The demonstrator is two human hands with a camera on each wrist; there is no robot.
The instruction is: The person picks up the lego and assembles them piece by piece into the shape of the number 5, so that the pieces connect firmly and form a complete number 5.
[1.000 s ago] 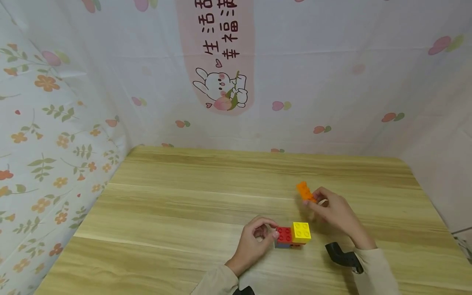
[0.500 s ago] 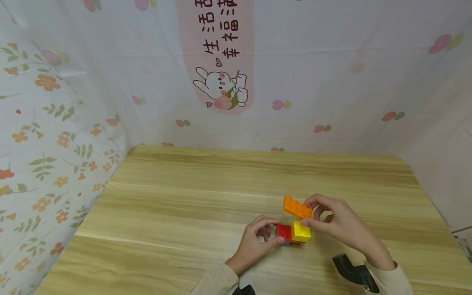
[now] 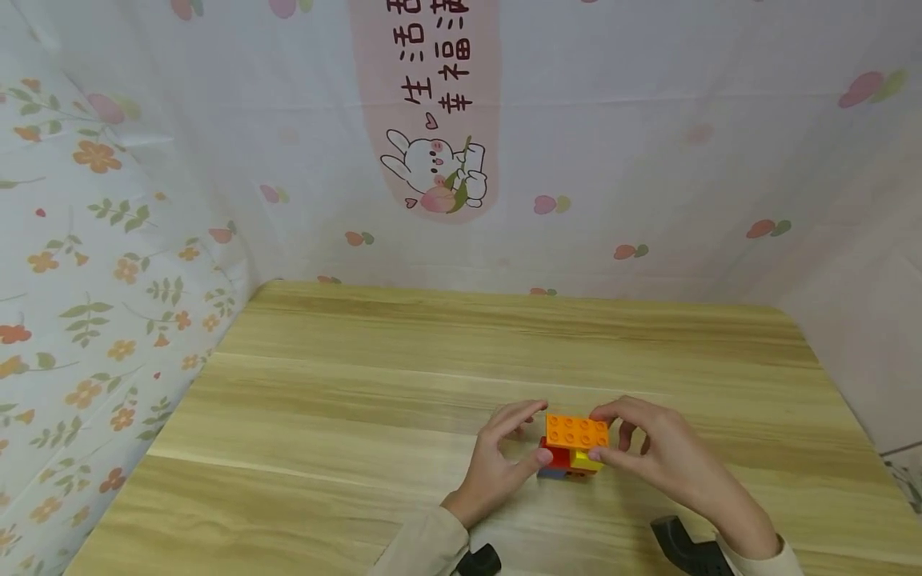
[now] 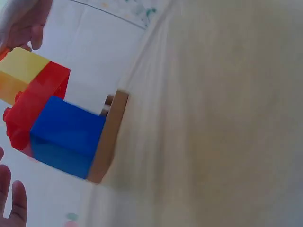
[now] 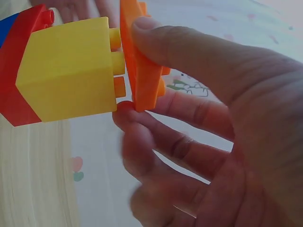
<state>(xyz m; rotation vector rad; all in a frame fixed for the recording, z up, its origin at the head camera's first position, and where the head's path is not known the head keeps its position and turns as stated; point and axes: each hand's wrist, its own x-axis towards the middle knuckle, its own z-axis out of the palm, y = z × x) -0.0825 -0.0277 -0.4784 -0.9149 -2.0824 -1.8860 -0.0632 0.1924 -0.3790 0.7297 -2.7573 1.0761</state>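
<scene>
My right hand [image 3: 666, 448] pinches a thin orange building-block plate [image 3: 572, 431] between thumb and fingers. That plate sits close over a yellow block [image 5: 68, 71], whose studs face its underside with a narrow gap in the right wrist view. The yellow block is on one end of a red block [image 4: 38, 106]; below the red one come a blue block [image 4: 68, 137] and a thin brown plate [image 4: 110, 137] at the base. My left hand [image 3: 493, 468] is beside the stack's left end, fingers loosely extended, thumb tip overlapping the red block in the head view.
The stack stands on a wood-grain table [image 3: 346, 400]. A printed white curtain [image 3: 612, 144] hangs behind the far edge, and a floral cloth [image 3: 115, 304] hangs at the left. Black wrist mounts [image 3: 687, 548] are on both forearms.
My right hand has brought the orange plate left and nearer, turning it level over the yellow and red blocks. My left fingers have spread away from the red block.
</scene>
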